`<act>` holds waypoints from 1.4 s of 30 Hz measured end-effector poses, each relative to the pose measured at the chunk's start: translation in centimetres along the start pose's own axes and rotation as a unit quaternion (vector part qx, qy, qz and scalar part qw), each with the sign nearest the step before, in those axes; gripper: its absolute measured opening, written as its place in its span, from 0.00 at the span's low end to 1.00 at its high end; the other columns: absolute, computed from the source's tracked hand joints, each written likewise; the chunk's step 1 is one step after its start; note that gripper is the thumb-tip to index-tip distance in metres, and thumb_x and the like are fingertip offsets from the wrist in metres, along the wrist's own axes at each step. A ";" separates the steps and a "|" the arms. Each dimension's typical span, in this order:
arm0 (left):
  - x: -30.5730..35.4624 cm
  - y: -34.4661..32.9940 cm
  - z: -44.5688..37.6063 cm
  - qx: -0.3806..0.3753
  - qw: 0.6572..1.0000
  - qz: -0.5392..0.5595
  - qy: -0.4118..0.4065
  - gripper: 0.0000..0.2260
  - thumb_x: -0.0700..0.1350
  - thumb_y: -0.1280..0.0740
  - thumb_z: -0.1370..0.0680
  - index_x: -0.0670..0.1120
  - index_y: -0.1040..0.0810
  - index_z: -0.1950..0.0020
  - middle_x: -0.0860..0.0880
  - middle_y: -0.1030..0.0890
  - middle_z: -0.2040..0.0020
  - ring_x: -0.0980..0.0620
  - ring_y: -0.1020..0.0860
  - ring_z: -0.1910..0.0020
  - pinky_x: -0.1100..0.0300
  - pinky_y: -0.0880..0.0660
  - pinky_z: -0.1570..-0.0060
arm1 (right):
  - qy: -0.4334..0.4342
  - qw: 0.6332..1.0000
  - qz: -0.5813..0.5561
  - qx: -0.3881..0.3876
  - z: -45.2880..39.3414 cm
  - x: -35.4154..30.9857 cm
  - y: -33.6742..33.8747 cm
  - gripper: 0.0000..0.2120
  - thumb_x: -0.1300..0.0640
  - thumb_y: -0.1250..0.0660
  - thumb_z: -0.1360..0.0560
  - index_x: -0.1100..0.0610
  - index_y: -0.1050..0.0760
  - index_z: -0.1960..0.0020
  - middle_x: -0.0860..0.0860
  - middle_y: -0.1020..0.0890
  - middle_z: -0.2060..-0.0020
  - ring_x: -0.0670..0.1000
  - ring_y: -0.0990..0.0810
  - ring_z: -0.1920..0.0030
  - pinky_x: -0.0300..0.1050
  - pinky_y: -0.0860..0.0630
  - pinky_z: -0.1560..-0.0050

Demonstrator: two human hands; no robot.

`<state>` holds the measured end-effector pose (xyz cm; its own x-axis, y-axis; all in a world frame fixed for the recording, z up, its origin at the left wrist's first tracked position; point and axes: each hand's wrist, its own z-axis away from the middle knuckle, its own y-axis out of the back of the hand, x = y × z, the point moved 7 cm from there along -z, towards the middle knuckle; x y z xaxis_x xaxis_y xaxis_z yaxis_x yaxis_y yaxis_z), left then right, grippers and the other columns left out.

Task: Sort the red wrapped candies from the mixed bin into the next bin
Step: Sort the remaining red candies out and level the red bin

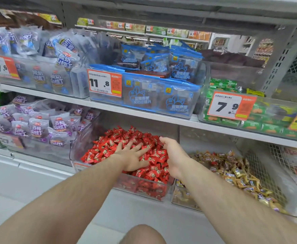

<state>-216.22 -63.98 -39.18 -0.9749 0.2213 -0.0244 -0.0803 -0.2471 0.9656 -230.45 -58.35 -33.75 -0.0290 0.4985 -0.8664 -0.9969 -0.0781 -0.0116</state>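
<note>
The left hand [132, 155] is laid flat, fingers spread, on the heap of red wrapped candies [109, 147] in the clear red bin [144, 188]. The right hand [172, 155] is set at that bin's right side, fingers curled down into the heap; whether a candy is pinched cannot be told. In the mixed bin [294, 196] to the right, a few red pieces [214, 154] are left among gold wrappers. These are best picked singly, by the wrapper, and dropped leftward.
</note>
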 end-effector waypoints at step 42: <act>-5.5 1.2 -0.1 0.054 0.997 0.044 0.036 0.28 0.64 0.52 0.19 0.61 0.57 0.21 0.49 0.59 0.19 0.47 0.61 0.21 0.39 0.66 0.27 | 0.096 0.761 0.641 0.039 -8.5 0.2 -5.0 0.34 0.32 0.49 0.21 0.38 0.61 0.21 0.51 0.67 0.22 0.60 0.65 0.22 0.71 0.61 0.27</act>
<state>-210.93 -65.60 -37.94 -0.9898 0.1341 0.0474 0.0258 -0.1587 0.9870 -224.81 -65.23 -38.09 -0.9769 -0.0803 -0.1983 -0.1603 -0.3391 0.9270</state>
